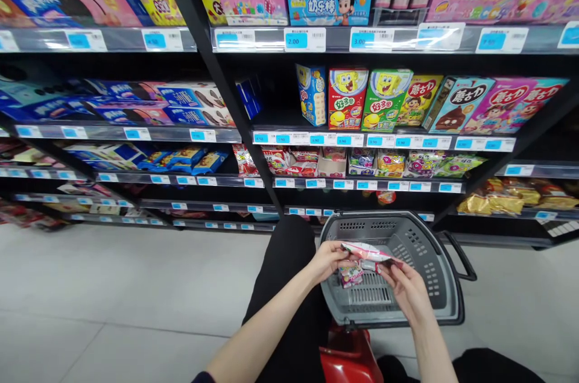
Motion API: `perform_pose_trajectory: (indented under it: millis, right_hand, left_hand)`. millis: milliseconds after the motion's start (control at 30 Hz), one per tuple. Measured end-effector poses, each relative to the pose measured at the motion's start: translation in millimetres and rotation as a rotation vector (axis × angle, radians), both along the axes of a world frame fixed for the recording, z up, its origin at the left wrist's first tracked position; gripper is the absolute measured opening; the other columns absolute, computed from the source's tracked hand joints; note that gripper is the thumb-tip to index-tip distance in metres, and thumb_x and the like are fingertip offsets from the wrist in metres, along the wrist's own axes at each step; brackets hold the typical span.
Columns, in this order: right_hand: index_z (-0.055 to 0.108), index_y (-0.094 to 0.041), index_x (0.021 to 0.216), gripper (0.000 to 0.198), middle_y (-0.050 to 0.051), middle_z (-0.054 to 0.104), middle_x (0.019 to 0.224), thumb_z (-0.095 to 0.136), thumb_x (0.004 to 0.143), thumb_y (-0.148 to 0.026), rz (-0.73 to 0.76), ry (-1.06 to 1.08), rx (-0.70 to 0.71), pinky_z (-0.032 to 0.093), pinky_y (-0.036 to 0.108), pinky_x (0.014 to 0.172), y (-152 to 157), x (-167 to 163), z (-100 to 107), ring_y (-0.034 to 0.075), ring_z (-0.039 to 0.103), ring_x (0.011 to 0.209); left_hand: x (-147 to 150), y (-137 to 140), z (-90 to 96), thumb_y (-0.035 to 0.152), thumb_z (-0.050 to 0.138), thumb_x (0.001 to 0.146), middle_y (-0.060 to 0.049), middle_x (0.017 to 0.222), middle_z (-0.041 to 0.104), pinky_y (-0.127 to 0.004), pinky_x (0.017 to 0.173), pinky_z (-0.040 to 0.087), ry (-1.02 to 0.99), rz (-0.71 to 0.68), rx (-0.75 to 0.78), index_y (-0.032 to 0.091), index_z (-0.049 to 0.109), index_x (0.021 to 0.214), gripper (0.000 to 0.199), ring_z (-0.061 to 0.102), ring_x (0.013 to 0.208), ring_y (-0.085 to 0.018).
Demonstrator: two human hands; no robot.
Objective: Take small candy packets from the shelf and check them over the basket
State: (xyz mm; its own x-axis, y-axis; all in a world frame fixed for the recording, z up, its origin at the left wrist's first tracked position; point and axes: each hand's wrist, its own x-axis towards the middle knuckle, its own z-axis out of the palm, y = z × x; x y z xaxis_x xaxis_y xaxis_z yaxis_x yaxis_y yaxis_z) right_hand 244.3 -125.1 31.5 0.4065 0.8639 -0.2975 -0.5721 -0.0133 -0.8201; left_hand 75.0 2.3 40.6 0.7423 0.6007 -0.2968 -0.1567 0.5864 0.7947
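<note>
My left hand (331,260) and my right hand (406,286) pinch opposite ends of a white and pink candy packet (367,251). The packet is held edge-on above a grey shopping basket (332,304), so most of its printed face is hidden. Below it, a small pink and white snack packet (351,275) shows inside the basket area; whether it lies on the basket floor I cannot tell. The basket has slotted walls and a black handle (459,256) folded out to the right.
Shelves with price tags rise in front, holding SpongeBob snack boxes (347,98), mushroom-snack boxes (460,105) and bagged sweets (391,163). Blue cookie boxes (194,94) fill the left shelves. My black-clad knee (292,250) is beside the basket, with a red object (350,362) below it.
</note>
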Motion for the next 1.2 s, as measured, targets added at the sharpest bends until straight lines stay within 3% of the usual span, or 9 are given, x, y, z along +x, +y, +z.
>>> perform_pose_trajectory:
  millis: [67, 200, 300, 500, 667, 767, 933, 1100, 1200]
  right_hand:
    - [0.066, -0.020, 0.071, 0.022, 0.003, 0.069, 0.067, 0.071, 0.059, -0.038, -0.048, -0.057, -0.110, 0.051, 0.029, 0.054, 2, -2, -5, 0.018, 0.064, 0.057]
    - [0.063, -0.017, 0.056, 0.033, -0.006, 0.048, 0.033, 0.068, 0.057, -0.050, -0.083, -0.387, -0.304, 0.025, 0.021, 0.029, 4, 2, -17, 0.008, 0.037, 0.027]
    - [0.066, -0.015, 0.056, 0.035, -0.006, 0.043, 0.029, 0.068, 0.053, -0.050, -0.110, -0.448, -0.337, 0.022, 0.022, 0.031, 4, 8, -21, 0.008, 0.033, 0.029]
    - [0.067, -0.014, 0.062, 0.034, -0.007, 0.043, 0.030, 0.068, 0.054, -0.047, -0.064, -0.409, -0.351, 0.019, 0.021, 0.031, 2, 13, -13, 0.007, 0.030, 0.028]
    - [0.061, -0.015, 0.055, 0.033, -0.003, 0.050, 0.035, 0.063, 0.062, -0.047, 0.023, -0.539, -0.276, 0.029, 0.021, 0.033, -2, 16, -12, 0.011, 0.044, 0.032]
    - [0.067, -0.015, 0.073, 0.030, 0.006, 0.068, 0.062, 0.065, 0.061, -0.043, -0.012, -0.424, -0.167, 0.040, 0.024, 0.041, -3, 18, -14, 0.020, 0.061, 0.054]
    - [0.067, -0.014, 0.077, 0.030, 0.011, 0.070, 0.084, 0.064, 0.063, -0.040, -0.030, -0.286, -0.072, 0.050, 0.030, 0.061, -1, 15, -15, 0.025, 0.063, 0.079]
    - [0.052, -0.019, 0.106, 0.053, 0.006, 0.069, 0.084, 0.071, 0.059, -0.032, -0.084, -0.398, -0.095, 0.051, 0.031, 0.064, 4, 5, -16, 0.022, 0.065, 0.072]
    - [0.052, -0.016, 0.106, 0.054, 0.003, 0.068, 0.072, 0.070, 0.059, -0.036, -0.144, -0.502, -0.150, 0.050, 0.030, 0.058, 7, 5, -21, 0.020, 0.063, 0.063]
  left_hand:
    - [3, 0, -6.0, 0.035, 0.066, 0.063, -0.011, 0.072, 0.066, -0.029, 0.055, 0.048, 0.134, 0.009, 0.070, 0.008, 0.060, 0.076, 0.030, 0.063, 0.063, -0.020]
    - [7, 3, -18.1, 0.049, 0.058, 0.065, 0.002, 0.038, 0.050, -0.019, 0.035, 0.028, 0.418, 0.059, 0.322, 0.014, 0.049, 0.053, 0.038, 0.044, 0.032, -0.009]
    - [10, 6, -21.2, 0.048, 0.058, 0.064, 0.006, 0.030, 0.037, -0.019, 0.035, 0.019, 0.478, 0.138, 0.442, 0.015, 0.045, 0.043, 0.041, 0.032, 0.030, -0.005]
    - [11, 3, -17.0, 0.050, 0.056, 0.063, 0.006, 0.028, 0.035, -0.020, 0.034, 0.018, 0.485, 0.123, 0.406, 0.016, 0.045, 0.043, 0.041, 0.029, 0.028, -0.005]
    - [4, 2, -13.4, 0.053, 0.058, 0.061, -0.004, 0.049, 0.059, -0.022, 0.040, 0.037, 0.377, 0.005, 0.270, 0.012, 0.054, 0.056, 0.042, 0.053, 0.042, -0.013]
    - [2, 5, -12.0, 0.051, 0.060, 0.060, -0.011, 0.069, 0.065, -0.028, 0.049, 0.046, 0.209, 0.008, 0.101, 0.008, 0.061, 0.074, 0.045, 0.060, 0.060, -0.019]
    - [6, 5, -17.1, 0.041, 0.066, 0.059, -0.003, 0.052, 0.057, -0.019, 0.041, 0.034, 0.239, 0.132, 0.102, 0.006, 0.062, 0.078, 0.040, 0.047, 0.042, -0.008]
    - [8, 5, -24.9, 0.027, 0.072, 0.052, 0.006, 0.050, 0.053, -0.015, 0.040, 0.025, 0.296, 0.155, 0.152, 0.014, 0.055, 0.099, 0.051, 0.040, 0.037, -0.004]
    - [9, 9, -28.4, 0.032, 0.070, 0.053, 0.001, 0.054, 0.057, -0.017, 0.042, 0.027, 0.338, 0.150, 0.175, 0.011, 0.060, 0.080, 0.035, 0.043, 0.041, -0.006]
